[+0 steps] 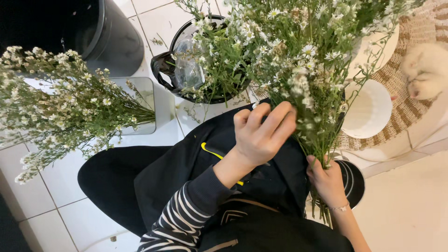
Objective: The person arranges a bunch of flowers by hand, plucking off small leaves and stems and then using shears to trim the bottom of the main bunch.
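A large bunch of small white daisy-like flowers (298,56) on thin green stems stands upright in front of me. My right hand (326,179), with a thin bracelet on the wrist, is closed around the lower stems at the right. My left hand (261,135), in a striped sleeve, reaches into the middle of the bunch. Its fingers are curled onto the stems and its fingertips are partly hidden by the flowers. My lap (186,172), covered in black cloth, lies below both hands.
A second bunch of the same flowers (60,102) rests in a clear square vase (144,105) at the left. Two black buckets (112,42) (165,70) stand on the white tiles behind. White ribbed pots (368,109) and a white furry animal (427,70) lie on a wicker mat (410,109).
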